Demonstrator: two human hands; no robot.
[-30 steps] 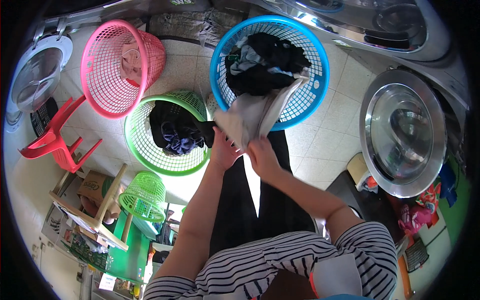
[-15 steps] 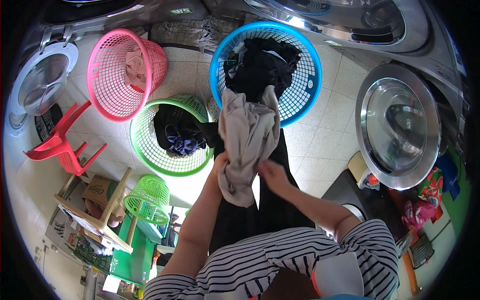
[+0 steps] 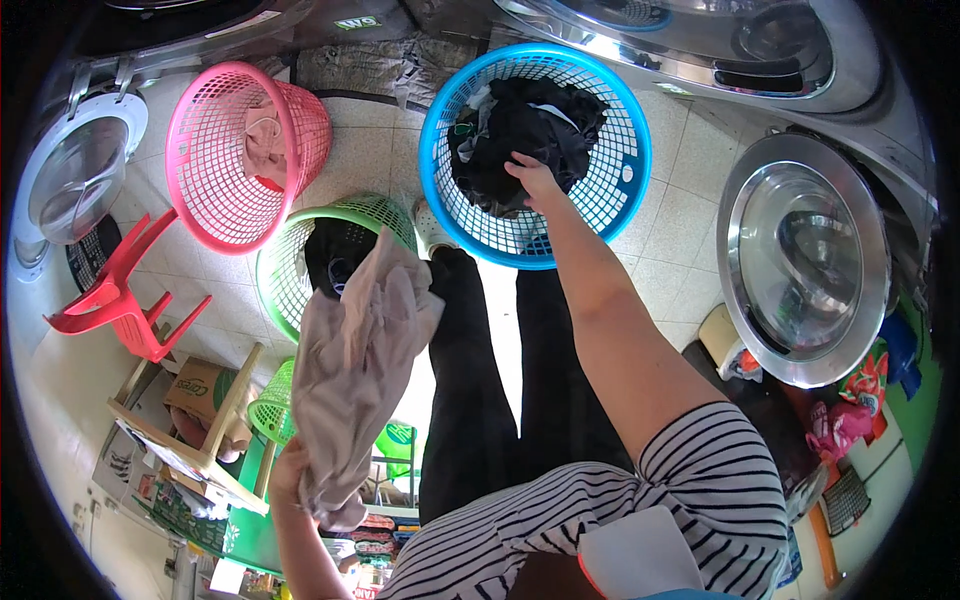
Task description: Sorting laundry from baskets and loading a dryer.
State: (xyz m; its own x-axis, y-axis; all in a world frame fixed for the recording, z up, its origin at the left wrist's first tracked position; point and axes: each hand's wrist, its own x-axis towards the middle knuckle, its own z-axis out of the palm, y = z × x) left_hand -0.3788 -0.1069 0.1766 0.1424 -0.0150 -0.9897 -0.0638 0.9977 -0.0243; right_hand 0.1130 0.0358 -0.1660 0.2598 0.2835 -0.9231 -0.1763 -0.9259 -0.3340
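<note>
My left hand [image 3: 288, 472] is closed on the lower edge of a beige garment [image 3: 355, 370], whose kind I cannot tell. The cloth hangs in loose folds, partly covering the green laundry basket [image 3: 272, 292] and the dark clothes [image 3: 328, 250] inside it. Farther right, my right hand [image 3: 535, 183] reaches over the blue laundry basket [image 3: 640, 165], fingers apart and holding nothing. Directly under it lies a heap of black clothes [image 3: 545, 125]; whether the fingers touch them I cannot tell.
A pink basket [image 3: 285, 150] with a pink garment [image 3: 264, 148] stands at far left. Below it are a red plastic chair [image 3: 120, 295] and a smaller green basket [image 3: 270, 405]. Open round machine doors flank the floor, one at right [image 3: 800, 260], one at left [image 3: 85, 170].
The beige garment has swung from in front of me to the left, in my left hand. My right hand has left it and moved forward over the blue basket.
</note>
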